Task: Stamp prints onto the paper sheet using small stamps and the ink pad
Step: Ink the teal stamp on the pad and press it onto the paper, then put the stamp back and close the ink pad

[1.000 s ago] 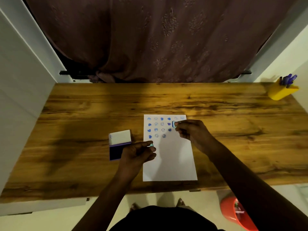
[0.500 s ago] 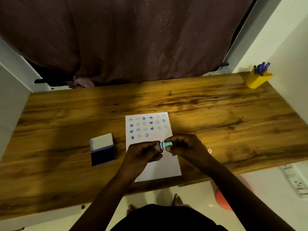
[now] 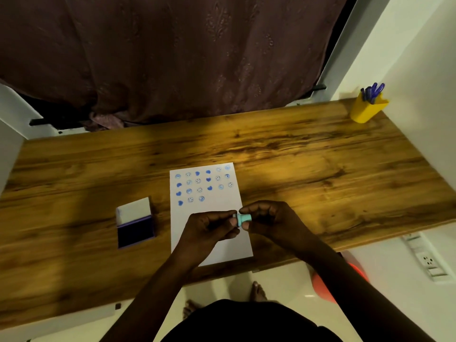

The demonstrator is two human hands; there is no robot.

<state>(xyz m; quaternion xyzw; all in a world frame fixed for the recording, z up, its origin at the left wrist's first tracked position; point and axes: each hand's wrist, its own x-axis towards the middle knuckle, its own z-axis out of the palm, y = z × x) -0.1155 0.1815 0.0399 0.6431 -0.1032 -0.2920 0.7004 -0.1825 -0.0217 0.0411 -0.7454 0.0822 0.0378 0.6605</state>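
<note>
A white paper sheet (image 3: 212,233) lies on the wooden table, its upper part covered with rows of blue hearts and round face prints. Both hands meet above the sheet's middle. My right hand (image 3: 269,222) pinches a small teal stamp (image 3: 243,218) lying sideways. My left hand (image 3: 209,228) closes its fingertips on the stamp's left end, where a small pale piece shows. To the left of the sheet sits the open ink pad (image 3: 135,224), dark blue pad toward me and white lid tipped back.
A yellow pen holder (image 3: 367,109) with blue pens stands at the table's far right corner. A brown curtain hangs behind the table. White walls close both sides. An orange-red object (image 3: 323,285) sits on the floor below the table's near right edge.
My right hand drew back from the printed rows with the teal stamp and met my left hand over the sheet's middle. The view shifted, so the table now sits lower and tilted.
</note>
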